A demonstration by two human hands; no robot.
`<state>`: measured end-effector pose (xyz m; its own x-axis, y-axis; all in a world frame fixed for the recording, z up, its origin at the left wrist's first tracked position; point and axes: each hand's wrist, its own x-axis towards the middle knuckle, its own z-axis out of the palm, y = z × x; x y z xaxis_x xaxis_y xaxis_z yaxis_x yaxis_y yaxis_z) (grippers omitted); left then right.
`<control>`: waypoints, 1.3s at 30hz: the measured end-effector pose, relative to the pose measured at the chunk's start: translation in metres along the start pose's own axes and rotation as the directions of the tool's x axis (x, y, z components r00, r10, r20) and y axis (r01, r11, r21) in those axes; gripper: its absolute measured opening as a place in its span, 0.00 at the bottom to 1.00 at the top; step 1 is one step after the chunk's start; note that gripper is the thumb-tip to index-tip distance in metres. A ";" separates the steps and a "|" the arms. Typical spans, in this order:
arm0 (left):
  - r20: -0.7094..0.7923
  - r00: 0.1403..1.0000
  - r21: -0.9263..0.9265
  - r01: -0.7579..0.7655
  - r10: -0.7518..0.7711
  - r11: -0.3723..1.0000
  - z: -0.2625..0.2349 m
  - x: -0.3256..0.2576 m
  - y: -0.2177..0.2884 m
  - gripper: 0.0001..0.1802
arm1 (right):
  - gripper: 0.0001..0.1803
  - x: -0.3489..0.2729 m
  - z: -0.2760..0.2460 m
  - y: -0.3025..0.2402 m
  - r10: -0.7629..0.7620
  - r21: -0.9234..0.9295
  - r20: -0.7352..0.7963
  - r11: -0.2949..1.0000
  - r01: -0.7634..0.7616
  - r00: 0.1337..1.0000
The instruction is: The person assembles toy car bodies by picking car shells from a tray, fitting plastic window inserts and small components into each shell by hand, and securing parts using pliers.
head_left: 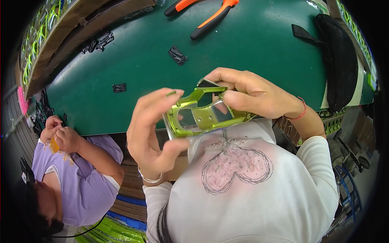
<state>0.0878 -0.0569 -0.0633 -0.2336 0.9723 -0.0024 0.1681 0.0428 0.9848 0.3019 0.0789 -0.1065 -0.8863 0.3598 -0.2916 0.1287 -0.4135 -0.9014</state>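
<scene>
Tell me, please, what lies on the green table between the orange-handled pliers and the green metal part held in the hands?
In the head view, one small black clip lies there on the green table, between the orange-handled pliers and the green metal part.

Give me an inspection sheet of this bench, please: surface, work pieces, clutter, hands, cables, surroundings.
Surface: green table.
Job's things: glossy green metal frame, held above the table edge.
Clutter: orange-handled pliers, small black clips, black pouch.
Hands: left hand and right hand each have a grip on the frame.
Cables: nothing seen.
Surroundings: a co-worker in a purple shirt at the left; stacked green frames.
</scene>
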 end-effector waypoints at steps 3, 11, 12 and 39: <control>-0.009 1.000 -0.035 0.028 -0.028 0.999 -0.003 0.007 -0.001 0.27 | 0.37 -0.003 -0.003 -0.004 0.098 0.295 0.167 0.945 -0.145 0.981; 0.022 0.981 -0.094 0.194 -0.192 0.977 -0.008 0.008 -0.009 0.20 | 0.30 0.001 -0.006 -0.002 0.205 0.270 0.289 0.920 -0.285 0.935; 0.022 0.981 -0.095 0.192 -0.191 0.977 -0.007 0.010 -0.011 0.20 | 0.29 0.001 -0.003 -0.002 0.164 0.229 0.237 0.949 -0.219 0.957; -0.130 0.764 0.618 -0.436 0.632 0.655 -0.039 0.120 0.048 0.18 | 0.30 0.013 -0.039 -0.002 -0.276 0.117 -0.240 0.944 0.310 0.931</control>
<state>0.0309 0.0527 -0.0098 -0.1973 0.7401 0.6429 0.8034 -0.2537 0.5386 0.3079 0.1171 -0.1213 -0.7537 0.6496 -0.0994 -0.2051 -0.3762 -0.9035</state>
